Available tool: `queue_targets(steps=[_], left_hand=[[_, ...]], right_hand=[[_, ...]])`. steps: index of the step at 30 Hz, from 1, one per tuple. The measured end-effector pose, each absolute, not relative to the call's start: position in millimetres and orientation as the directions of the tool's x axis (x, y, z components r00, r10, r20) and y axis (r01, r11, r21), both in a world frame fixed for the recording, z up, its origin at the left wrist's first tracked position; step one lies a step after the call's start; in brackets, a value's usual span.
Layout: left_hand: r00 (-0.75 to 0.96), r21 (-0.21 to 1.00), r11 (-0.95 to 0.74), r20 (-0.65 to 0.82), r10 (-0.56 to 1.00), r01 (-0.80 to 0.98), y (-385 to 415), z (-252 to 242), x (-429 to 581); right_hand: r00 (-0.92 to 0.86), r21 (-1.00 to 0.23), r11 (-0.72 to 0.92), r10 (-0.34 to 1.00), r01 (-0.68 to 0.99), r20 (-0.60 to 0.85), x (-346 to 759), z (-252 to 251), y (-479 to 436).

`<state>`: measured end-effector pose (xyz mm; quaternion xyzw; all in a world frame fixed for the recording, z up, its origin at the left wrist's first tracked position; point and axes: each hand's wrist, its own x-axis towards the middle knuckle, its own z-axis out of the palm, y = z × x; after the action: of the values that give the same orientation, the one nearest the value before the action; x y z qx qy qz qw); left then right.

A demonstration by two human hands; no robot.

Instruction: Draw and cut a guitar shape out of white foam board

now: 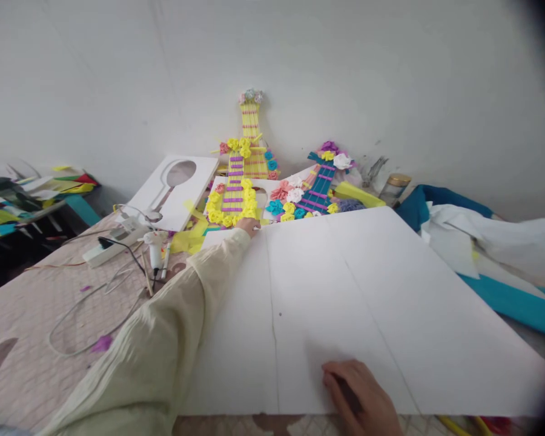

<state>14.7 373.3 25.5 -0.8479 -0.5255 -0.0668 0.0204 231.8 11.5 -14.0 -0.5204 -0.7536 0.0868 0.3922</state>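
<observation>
A large white board lies flat before me, with two thin dark lines running along it from far to near. My left hand, in a pale sleeve, reaches to the board's far edge. Its fingers are bent against that edge and appear to grip it, their tips partly hidden. Over the near edge, my right hand rests low on the board with curled fingers and the thumb drawn in. Whatever it may hold is hidden. Just beyond my left hand leans a guitar-shaped craft piece with yellow paper flowers and purple strips.
A white glue gun and a power strip with loose cables lie at left. A white panel with a cutout leans on the wall. Behind the board are a blue flowered craft piece and a lidded jar. Teal paper is at right.
</observation>
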Motion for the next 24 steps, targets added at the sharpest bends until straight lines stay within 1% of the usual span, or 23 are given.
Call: queue_targets(steps=[4, 9, 16, 19, 20, 22, 24], left_hand=[[0.430, 0.044, -0.440, 0.150, 0.890, 0.897, 384, 30, 20], [0.452, 0.043, -0.460, 0.125, 0.883, 0.887, 357, 33, 13], [0.561, 0.064, -0.561, 0.027, 0.828, 0.825, 260, 31, -16], [0.655, 0.120, -0.651, 0.006, 0.756, 0.750, 202, 30, -34], [0.707, 0.164, -0.704, 0.050, 0.706, 0.691, 181, 29, -40], [0.760, 0.251, -0.778, 0.187, 0.623, 0.576, 139, 29, -51], [0.715, 0.320, -0.794, 0.348, 0.606, 0.517, 100, 30, -60]], right_hand=[[-0.135, -0.535, 0.442, 0.845, 0.720, 0.517, 228, -8, 13], [-0.084, -0.558, 0.412, 0.850, 0.720, 0.519, 224, -8, 12], [-0.028, -0.611, 0.362, 0.874, 0.704, 0.485, 220, -9, 10], [-0.023, -0.600, 0.353, 0.873, 0.717, 0.487, 219, -7, 9], [-0.021, -0.589, 0.353, 0.869, 0.727, 0.495, 219, -7, 9], [-0.027, -0.553, 0.360, 0.854, 0.751, 0.519, 219, -5, 9], [-0.054, -0.508, 0.384, 0.835, 0.772, 0.548, 218, -3, 7]])
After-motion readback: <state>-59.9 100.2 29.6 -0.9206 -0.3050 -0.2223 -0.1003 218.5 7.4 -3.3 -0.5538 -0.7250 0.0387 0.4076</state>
